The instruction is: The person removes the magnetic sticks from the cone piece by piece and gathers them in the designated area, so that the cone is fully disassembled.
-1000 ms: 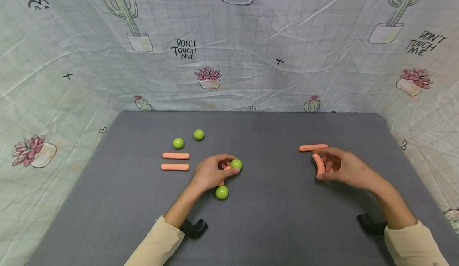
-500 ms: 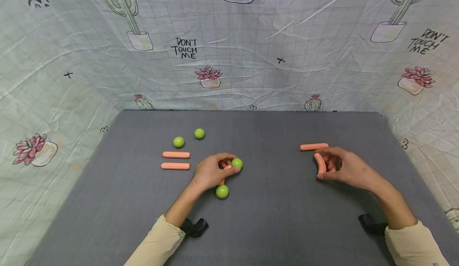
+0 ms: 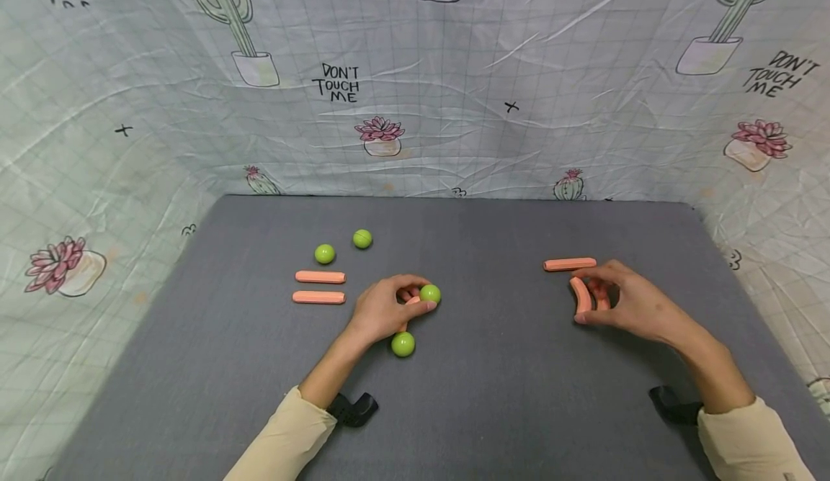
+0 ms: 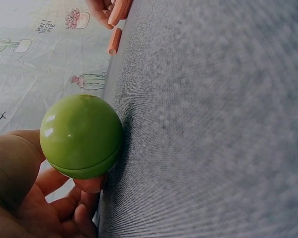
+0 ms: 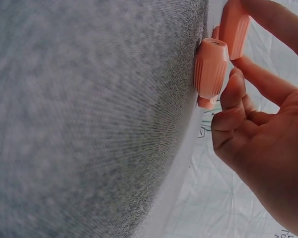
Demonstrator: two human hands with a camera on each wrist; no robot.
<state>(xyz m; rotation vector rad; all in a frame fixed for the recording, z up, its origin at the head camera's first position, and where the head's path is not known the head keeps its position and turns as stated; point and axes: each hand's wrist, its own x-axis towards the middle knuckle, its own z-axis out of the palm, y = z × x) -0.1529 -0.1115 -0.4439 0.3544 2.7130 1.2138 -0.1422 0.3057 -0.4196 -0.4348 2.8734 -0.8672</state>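
My left hand [image 3: 379, 309] pinches a glossy green ball [image 3: 430, 294] between thumb and forefinger, close to the table. In the left wrist view the ball [image 4: 82, 136] shows a seam around it. An orange ridged stick [image 3: 403, 327] is partly hidden by this hand, with another green ball [image 3: 403, 344] at its near end. My right hand [image 3: 632, 304] pinches a curved orange stick [image 3: 581, 296] between thumb and forefinger. A second orange stick [image 3: 601, 297] stands behind it, partly covered by the fingers. The right wrist view shows the pinched stick [image 5: 234, 32] beside the other stick [image 5: 211, 68].
Left of the left hand lie two parallel orange sticks, a far one [image 3: 320, 277] and a near one [image 3: 318, 297]. Two green balls [image 3: 325, 253] sit beyond them. Another straight stick [image 3: 570, 264] lies just past the right hand. A patterned cloth [image 3: 441, 92] surrounds the grey table [image 3: 493, 394].
The head view has shifted slightly, so everything sits a little higher in it. Both hands keep their hold, and nothing on the table has visibly moved.
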